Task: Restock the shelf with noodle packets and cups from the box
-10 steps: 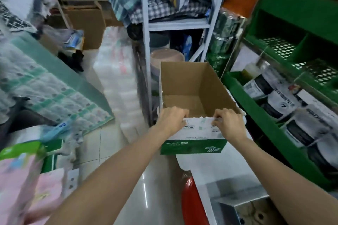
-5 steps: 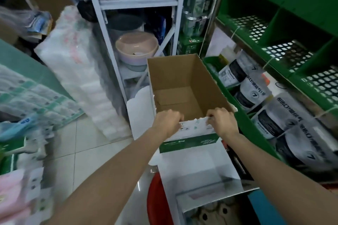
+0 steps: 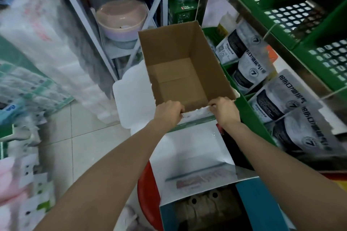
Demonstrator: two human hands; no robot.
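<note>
Gripping the near rim of the open cardboard box [image 3: 180, 73], the left hand [image 3: 168, 113] and the right hand [image 3: 224, 111] are each closed over that torn white edge, fingers curled inside, thumbs outside, a stretch of bare rim between them. The box holds nothing; its brown floor is fully visible. Its long axis runs away from the person, near end at the hands, far end toward the white metal rack [image 3: 105, 43], and its mouth faces up, tipped slightly toward the camera.

Right of the box, its side wall lies just beside the front lip of the green shelf [image 3: 249, 116], where grey and black packets [image 3: 249, 62] lie in divided bins; perforated green upper tiers sit farther right. Left of the box, a white flap [image 3: 133, 97] hangs out over the tiled floor [image 3: 90, 137], which offers open room on that side. Beyond the box's far left corner, a pink basin [image 3: 122, 17] sits on the rack's lower level. Below the box, nearer the person, stands a second, teal-sided carton [image 3: 259, 202], with a red stool [image 3: 148, 193] touching its left side.
</note>
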